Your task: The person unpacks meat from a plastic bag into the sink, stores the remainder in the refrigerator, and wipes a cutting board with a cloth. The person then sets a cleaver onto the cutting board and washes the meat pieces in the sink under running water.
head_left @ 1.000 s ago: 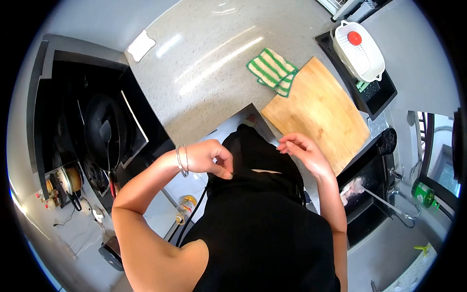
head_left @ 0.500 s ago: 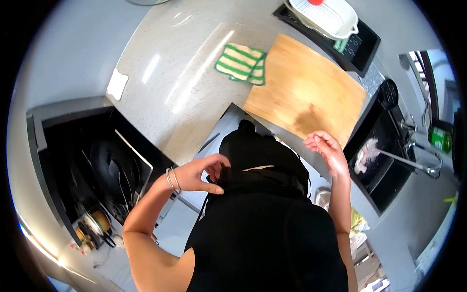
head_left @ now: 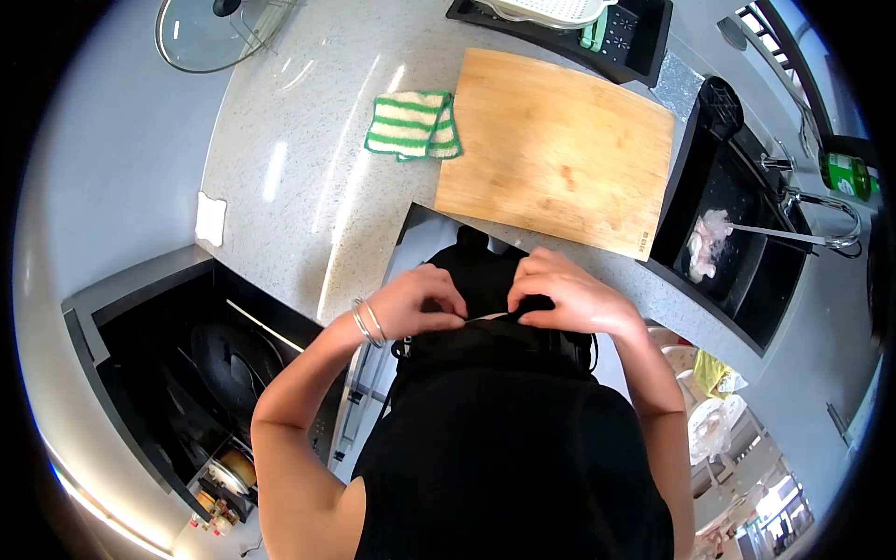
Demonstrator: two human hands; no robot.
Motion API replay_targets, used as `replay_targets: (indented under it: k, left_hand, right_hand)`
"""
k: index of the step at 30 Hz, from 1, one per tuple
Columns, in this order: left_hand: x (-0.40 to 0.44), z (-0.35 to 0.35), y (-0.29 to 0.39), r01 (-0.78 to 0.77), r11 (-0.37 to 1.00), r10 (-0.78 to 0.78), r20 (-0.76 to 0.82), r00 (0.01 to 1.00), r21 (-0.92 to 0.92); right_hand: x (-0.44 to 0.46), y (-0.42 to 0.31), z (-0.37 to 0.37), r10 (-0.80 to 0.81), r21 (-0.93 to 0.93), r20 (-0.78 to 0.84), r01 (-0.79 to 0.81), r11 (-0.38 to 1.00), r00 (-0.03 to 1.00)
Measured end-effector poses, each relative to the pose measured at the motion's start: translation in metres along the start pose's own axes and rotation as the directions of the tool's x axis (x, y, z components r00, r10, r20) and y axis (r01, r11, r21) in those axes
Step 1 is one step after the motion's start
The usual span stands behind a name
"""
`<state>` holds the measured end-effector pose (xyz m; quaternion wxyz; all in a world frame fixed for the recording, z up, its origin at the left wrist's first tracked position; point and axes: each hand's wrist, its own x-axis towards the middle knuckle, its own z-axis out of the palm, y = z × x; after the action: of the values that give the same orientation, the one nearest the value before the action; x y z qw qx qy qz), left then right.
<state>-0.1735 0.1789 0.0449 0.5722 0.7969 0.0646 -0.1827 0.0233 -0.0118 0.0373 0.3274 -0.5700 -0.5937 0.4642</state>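
Note:
Both of my hands are at my waist, against my black clothing [head_left: 495, 359]. My left hand [head_left: 425, 301], with silver bangles on the wrist, has its fingers curled and the thumb pinching the fabric at the waistband. Opposite it, my right hand [head_left: 569, 294] pinches the same black fabric between thumb and bent fingers. A thin pale strip shows between the two hands. In front of them on the counter lies a wooden cutting board [head_left: 560, 154], with a folded green-and-white striped cloth [head_left: 411, 125] touching its left edge.
At right is a black sink [head_left: 747, 271] with a tap [head_left: 826, 224] and pale raw-looking pieces [head_left: 709, 245]. A black drainer tray [head_left: 635, 42] holds a white colander [head_left: 551, 7]. A recessed stove with a black pan [head_left: 229, 364] is at left. A glass lid [head_left: 201, 37] lies at the back.
My right hand has moved left and down from beside the board to my waist. My left hand has shifted right and up, and both now pinch the clothing. The view has tilted slightly.

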Motion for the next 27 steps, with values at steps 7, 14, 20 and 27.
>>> replay_targets:
  k: [7, 14, 20, 27]
  left_hand:
    - [-0.01, 0.015, 0.009, 0.027, 0.977, -0.02, -0.032, 0.999, 0.212]
    - [-0.02, 0.026, 0.005, 0.081, 0.996, -0.085, -0.094, 0.992, -0.049]
    - [-0.027, 0.027, 0.011, 0.025, 1.0, -0.026, -0.1, 0.995, -0.01]
    - [-0.025, 0.02, 0.013, 0.134, 0.991, -0.134, 0.021, 0.991, -0.001]
  right_hand:
    - [0.041, 0.004, 0.017, -0.092, -0.092, 0.206, 0.113, 0.989, 0.974]
    - [0.033, 0.002, -0.014, -0.086, -0.146, 0.358, 0.146, 0.978, 0.93]
    - [0.053, 0.001, 0.008, -0.132, -0.035, 0.215, 0.142, 0.989, 0.968]
    - [0.055, 0.041, 0.016, 0.189, -0.23, -0.122, -0.213, 0.95, 0.974]
